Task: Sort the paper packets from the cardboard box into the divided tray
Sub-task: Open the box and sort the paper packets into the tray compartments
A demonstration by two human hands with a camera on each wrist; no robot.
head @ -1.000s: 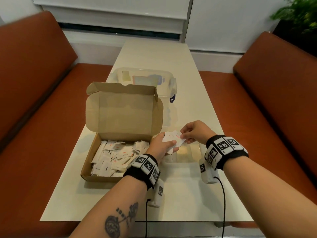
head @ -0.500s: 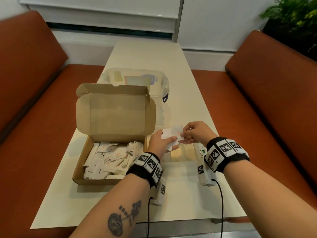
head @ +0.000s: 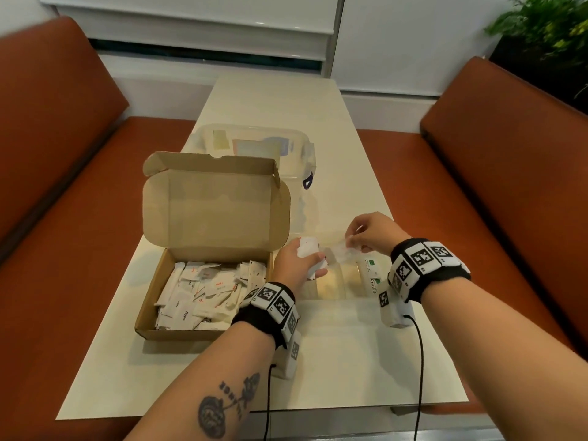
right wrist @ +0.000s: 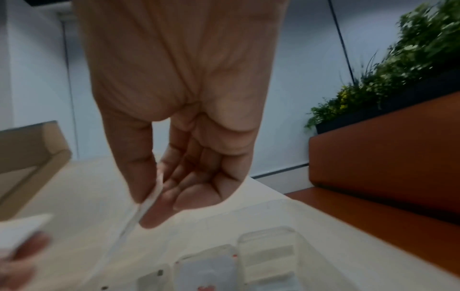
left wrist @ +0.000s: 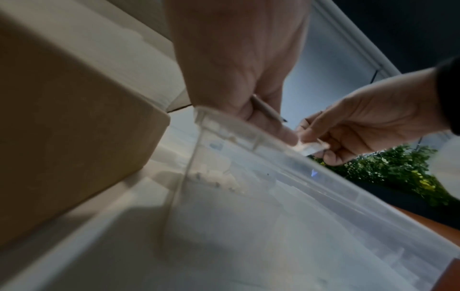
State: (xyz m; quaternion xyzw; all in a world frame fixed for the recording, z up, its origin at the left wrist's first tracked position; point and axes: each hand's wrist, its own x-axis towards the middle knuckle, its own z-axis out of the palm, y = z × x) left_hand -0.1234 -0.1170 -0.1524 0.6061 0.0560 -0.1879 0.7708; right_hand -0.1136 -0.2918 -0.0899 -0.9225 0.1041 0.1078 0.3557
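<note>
Off at nine o'clock the cardboard box (head: 203, 275) is sitting on the pale table (head: 334, 361) with its lid flap standing upright, a plain brown corrugated shell, matte and soft-cornered, heaped with flat white paper packets (head: 203, 294) lying every which way, some printed in red. Just to its three o'clock side the left hand (head: 294, 265) is curling its fingers and thumb around a small stack of packets (head: 310, 251), thin white rectangles fanning slightly above the knuckles. Half a second ago both hands were meeting over that stack; now the right one has drawn apart toward three o'clock and is carrying one packet off with it. That single packet (head: 342, 251) is being pinched between the thumb and forefinger of the right hand (head: 370, 232), the other fingers folding loosely under; from the wrist camera it is showing edge-on, a slim pale strip. Below both hands the divided tray (head: 337, 283) is lying, clear smooth plastic with thin partition walls, hard to read against the table; a few packets with green print are already resting in its compartment at three o'clock, under the right wrist. At twelve o'clock behind the box lid a translucent lidded plastic tub (head: 286, 144) with rounded corners is standing. Rust-orange padded benches (head: 509, 186) are flanking the table.
</note>
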